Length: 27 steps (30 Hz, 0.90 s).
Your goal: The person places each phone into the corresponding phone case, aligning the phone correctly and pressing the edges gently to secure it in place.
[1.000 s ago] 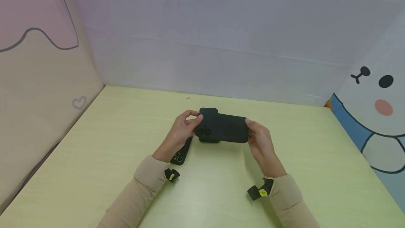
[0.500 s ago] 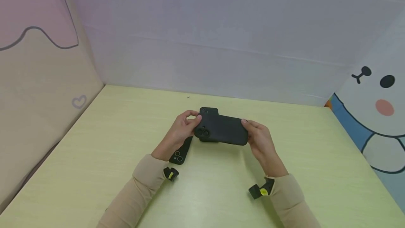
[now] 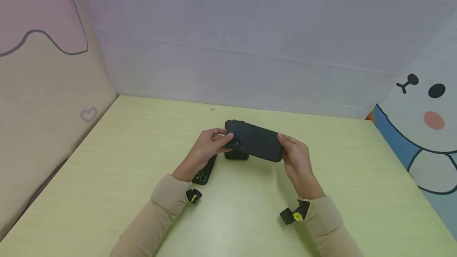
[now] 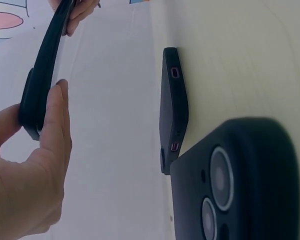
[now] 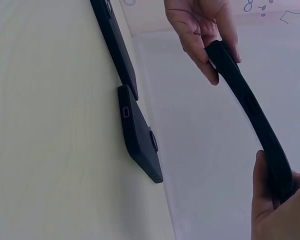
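Both hands hold a black phone case (image 3: 258, 141) up above the table, tilted down to the right. My left hand (image 3: 208, 146) pinches its camera end between thumb and fingers. The right hand (image 3: 298, 160) grips the opposite end, thumb on the back face. In the right wrist view the case (image 5: 252, 107) looks slightly bowed along its length. Behind and below it lies a dark phone-shaped piece (image 3: 237, 155), partly hidden by the case; its side cut-outs show in the left wrist view. A dark phone (image 3: 206, 173) with ringed lenses lies beside the left wrist, partly covered by that hand.
The pale yellow table (image 3: 232, 217) runs back to a whitish cloth wall (image 3: 250, 50). Printed panels stand at both sides, the right one with a cartoon face (image 3: 421, 106). Black wrist cameras sit at the sleeve cuffs.
The phone case has shifted slightly right, its right end tilting lower against the left, and now overlaps the top of the piece behind. Both hands keep their grip.
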### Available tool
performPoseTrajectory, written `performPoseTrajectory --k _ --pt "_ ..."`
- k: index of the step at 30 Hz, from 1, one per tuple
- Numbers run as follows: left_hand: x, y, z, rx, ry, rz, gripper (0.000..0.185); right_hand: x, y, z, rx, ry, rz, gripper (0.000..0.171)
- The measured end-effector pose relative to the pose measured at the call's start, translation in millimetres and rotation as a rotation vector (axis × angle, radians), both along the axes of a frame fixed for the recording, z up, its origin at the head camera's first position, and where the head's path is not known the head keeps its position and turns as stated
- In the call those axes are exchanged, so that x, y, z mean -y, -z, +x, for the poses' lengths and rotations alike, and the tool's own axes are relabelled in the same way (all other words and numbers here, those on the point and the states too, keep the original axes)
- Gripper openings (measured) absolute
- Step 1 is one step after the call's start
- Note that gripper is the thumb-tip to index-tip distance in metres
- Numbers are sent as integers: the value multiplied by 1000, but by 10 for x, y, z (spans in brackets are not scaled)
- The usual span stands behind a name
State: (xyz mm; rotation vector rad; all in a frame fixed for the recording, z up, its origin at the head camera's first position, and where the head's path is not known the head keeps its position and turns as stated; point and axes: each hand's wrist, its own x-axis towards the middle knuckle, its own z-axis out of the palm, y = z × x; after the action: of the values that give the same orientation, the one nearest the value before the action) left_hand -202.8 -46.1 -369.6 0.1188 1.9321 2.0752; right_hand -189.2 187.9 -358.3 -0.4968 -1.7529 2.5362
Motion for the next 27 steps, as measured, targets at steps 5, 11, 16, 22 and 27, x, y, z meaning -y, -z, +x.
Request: performPoseTrajectory --k 5,11,16,22,27 --pt "-8 -9 13 17 -16 10 39 -13 -7 9 -23 12 -34 18" --pt "-20 -12 25 -27 -51 3 31 -7 -2 22 -49 -53 -44 17" --pt "-22 -23 36 -42 -63 -12 31 -13 11 14 -52 -86 -22 17" --pt "-20 -5 31 -47 -78 -45 31 -22 27 12 -56 -120 17 14" --pt "-6 19 9 -47 -94 -35 32 -23 31 14 -62 -166 54 17"
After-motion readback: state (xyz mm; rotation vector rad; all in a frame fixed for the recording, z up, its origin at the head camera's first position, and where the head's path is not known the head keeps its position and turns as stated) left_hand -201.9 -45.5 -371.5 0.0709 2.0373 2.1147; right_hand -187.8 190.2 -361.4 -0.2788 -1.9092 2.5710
